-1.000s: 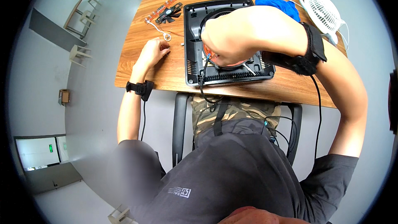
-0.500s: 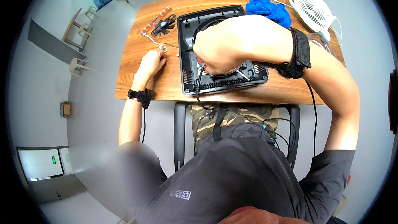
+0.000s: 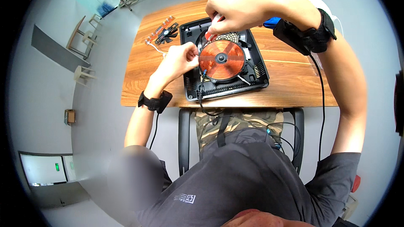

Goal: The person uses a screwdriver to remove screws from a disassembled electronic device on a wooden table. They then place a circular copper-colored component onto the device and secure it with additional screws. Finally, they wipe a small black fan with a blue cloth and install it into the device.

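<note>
An opened induction cooker's black housing point(image 3: 191, 88) lies on the table in front of me, with a round copper coil point(image 3: 233, 61) inside it. Fingers wrapped, my right hand point(image 3: 237, 8) holds a red-and-white handled tool, probably a screwdriver point(image 3: 209, 35), upright over the far left side of the coil; its tip is hidden. My left hand point(image 3: 181, 62) is at the coil's left edge with its fingers curled together. Whether anything small is between them I cannot make out. A white lead point(image 3: 244, 80) and a blue-tipped wire point(image 3: 204, 72) show at the coil's near edge.
Left of the housing lie a black fan point(image 3: 167, 33) and a narrow orange circuit board point(image 3: 160, 29) with a white cable. Behind my right forearm, a blue cloth point(image 3: 271, 22) and a white fan point(image 3: 322, 3) are partly covered. A black cord point(image 3: 206, 108) hangs over the table's front edge.
My right hand has moved up and away, uncovering the copper coil and the red-and-white tool. From the tabletop, my left hand has come right to the coil's edge. The housing has shifted slightly.
</note>
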A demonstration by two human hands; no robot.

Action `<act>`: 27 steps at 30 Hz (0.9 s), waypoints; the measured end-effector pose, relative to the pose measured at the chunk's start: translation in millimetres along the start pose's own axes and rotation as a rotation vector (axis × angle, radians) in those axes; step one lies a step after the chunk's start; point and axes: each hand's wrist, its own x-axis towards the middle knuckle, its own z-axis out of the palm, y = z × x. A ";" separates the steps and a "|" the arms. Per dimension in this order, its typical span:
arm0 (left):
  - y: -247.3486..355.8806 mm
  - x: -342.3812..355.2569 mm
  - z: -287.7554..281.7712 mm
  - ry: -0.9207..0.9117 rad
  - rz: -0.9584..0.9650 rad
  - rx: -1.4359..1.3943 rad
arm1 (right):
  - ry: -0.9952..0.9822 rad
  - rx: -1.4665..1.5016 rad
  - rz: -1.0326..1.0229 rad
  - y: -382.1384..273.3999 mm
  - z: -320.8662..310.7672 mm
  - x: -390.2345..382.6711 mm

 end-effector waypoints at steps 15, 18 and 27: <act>20.7 21.1 28.7 -0.040 0.040 0.004 | -0.116 0.048 0.103 17.7 19.2 -11.3; 20.0 22.9 27.6 -0.051 0.016 0.024 | -0.097 0.036 0.081 24.0 24.4 -11.5; 20.1 25.2 29.7 -0.046 0.006 -0.012 | -0.135 0.104 0.133 20.5 17.0 -22.4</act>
